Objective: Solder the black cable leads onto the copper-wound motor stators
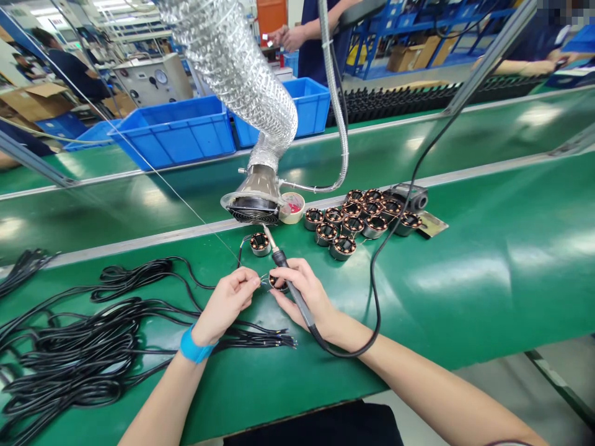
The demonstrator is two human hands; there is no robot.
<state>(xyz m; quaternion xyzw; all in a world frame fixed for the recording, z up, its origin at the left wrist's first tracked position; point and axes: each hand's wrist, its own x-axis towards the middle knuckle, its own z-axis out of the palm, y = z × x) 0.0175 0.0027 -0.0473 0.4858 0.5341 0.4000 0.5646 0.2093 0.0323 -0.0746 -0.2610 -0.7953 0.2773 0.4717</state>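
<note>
The right hand (318,302) is holding a soldering iron (296,296) and gripping a copper-wound stator (277,282) by its side. The left hand (227,303) is pinching thin wires (263,280) just left of that stator. Another stator (260,244) is sitting just beyond the grip, a fume hood (255,193) hanging behind it. More stators (344,248) are clustering beyond and rightward; black cables (88,347) are lying to the left.
</note>
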